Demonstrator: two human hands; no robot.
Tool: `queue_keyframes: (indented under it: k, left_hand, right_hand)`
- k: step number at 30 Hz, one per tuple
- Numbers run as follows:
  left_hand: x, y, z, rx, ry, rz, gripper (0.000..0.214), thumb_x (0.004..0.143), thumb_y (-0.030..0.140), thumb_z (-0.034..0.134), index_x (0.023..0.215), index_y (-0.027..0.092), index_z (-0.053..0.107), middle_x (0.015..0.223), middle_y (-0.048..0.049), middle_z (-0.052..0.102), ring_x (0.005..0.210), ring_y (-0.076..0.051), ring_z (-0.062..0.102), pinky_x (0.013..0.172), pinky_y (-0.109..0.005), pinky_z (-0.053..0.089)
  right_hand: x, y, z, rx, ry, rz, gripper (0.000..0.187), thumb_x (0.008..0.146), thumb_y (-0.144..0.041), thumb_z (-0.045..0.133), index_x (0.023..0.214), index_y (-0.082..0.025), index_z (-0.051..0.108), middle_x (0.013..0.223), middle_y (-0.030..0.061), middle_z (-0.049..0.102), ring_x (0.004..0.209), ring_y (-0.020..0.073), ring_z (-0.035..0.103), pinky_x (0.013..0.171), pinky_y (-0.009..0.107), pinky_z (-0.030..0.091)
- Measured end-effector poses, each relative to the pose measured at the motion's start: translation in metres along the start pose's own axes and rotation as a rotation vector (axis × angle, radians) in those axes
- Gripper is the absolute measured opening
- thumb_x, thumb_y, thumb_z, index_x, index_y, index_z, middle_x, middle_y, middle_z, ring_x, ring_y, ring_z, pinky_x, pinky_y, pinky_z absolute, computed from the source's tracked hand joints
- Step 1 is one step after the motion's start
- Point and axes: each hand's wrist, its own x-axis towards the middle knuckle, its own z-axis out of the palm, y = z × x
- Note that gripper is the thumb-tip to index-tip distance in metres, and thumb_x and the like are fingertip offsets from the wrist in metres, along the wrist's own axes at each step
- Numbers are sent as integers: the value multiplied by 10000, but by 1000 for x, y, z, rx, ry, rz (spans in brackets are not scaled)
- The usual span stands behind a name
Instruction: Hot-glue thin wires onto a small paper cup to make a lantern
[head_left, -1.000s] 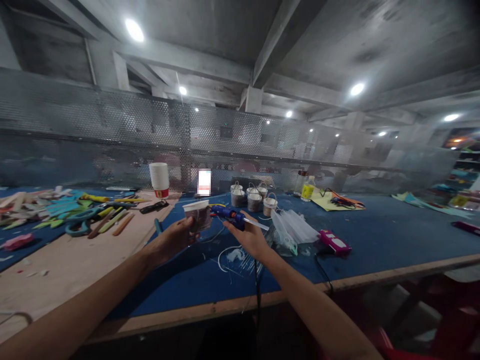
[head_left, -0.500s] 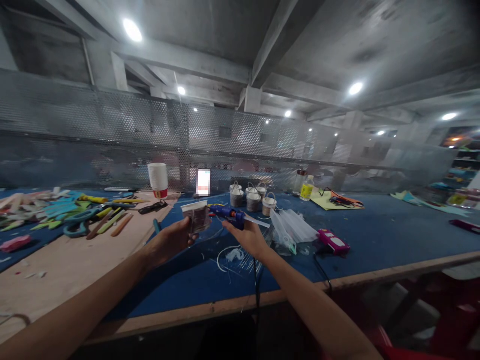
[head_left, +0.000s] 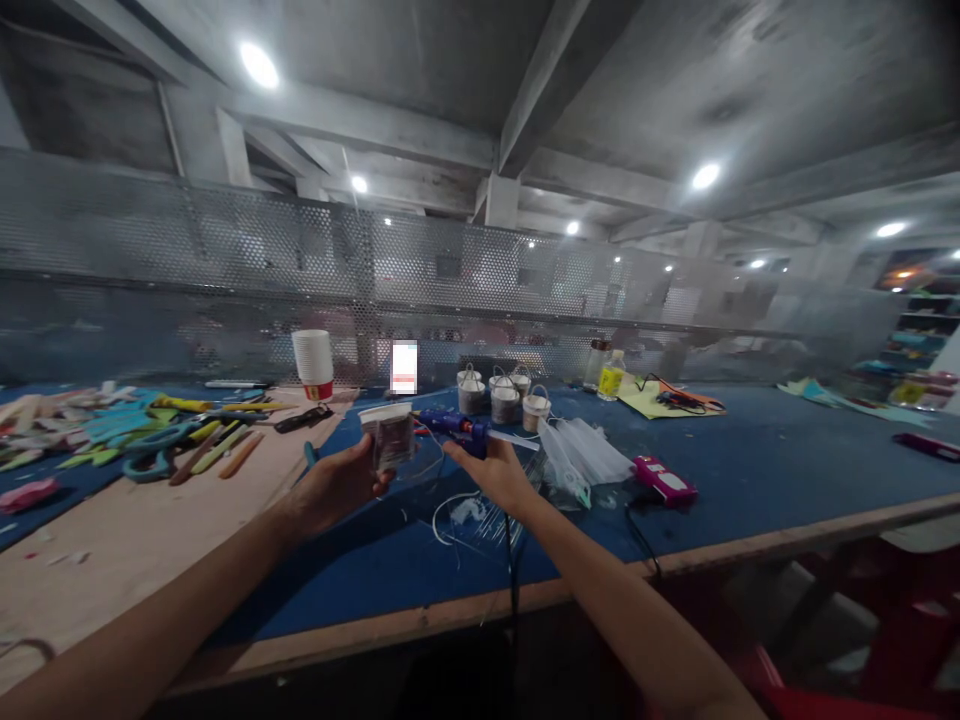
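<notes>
- My left hand (head_left: 334, 487) is wrapped around a small paper cup (head_left: 388, 436).
- My right hand (head_left: 496, 474) grips a blue glue gun (head_left: 455, 427), its nozzle just beside the cup.

Right of the clear bags (head_left: 592, 455) the blue table (head_left: 787, 470) lies open, bar a pink case (head_left: 664, 480) beside them. Small buckets (head_left: 504, 398) crowd behind the bags. Left of them the right hand (head_left: 495, 475) with a glue gun (head_left: 454, 425), the left hand (head_left: 337, 490) with a cup (head_left: 390, 437) and loose cord (head_left: 450, 505) fill the room.
</notes>
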Motion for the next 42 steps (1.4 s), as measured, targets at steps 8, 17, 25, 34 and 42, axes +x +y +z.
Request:
queue_keyframes:
  k: [8, 17, 25, 34, 42]
  left_hand:
    - [-2, 3, 7, -9, 65, -29, 212, 963, 297, 668, 1099, 143, 723, 913, -93, 765, 676, -188, 669, 598, -275, 538]
    - [0, 3, 3, 38, 121, -14, 313, 964, 360, 673, 1222, 189, 724, 1106, -89, 805, 821, -208, 703, 723, -309, 549]
    - [3, -1, -2, 132, 152, 69, 360, 858, 326, 804, 1191, 202, 740, 1103, -92, 815, 1012, -250, 750, 799, -310, 582]
    - [2, -2, 0, 190, 155, 106, 434, 800, 311, 863, 1206, 233, 734, 1195, -81, 795, 1080, -243, 735, 863, -319, 584]
    - [7, -5, 0, 251, 187, 162, 489, 759, 330, 900, 1204, 254, 712, 1268, -75, 753, 1083, -234, 713, 849, -314, 565]
  right_hand:
    - [2, 7, -2, -43, -29, 10, 408, 871, -519, 720, 1057, -159, 773, 1053, 79, 787, 1032, 273, 699, 935, 392, 551]
    - [5, 14, -18, -759, 39, 70, 384, 951, -591, 630, 1057, -230, 706, 946, 67, 779, 905, 271, 733, 836, 356, 521]
    - [3, 34, -17, -1345, -192, 269, 379, 997, -362, 575, 1257, -86, 565, 1267, 239, 659, 1145, 345, 690, 975, 458, 485]
    - [-2, 46, -22, -1406, -202, 249, 386, 991, -341, 586, 1262, -65, 593, 1268, 249, 643, 1181, 365, 639, 996, 510, 459]
    - [17, 2, 14, -590, -271, 27, 268, 979, -408, 644, 1097, -169, 674, 1128, 89, 729, 1031, 208, 681, 930, 338, 506]
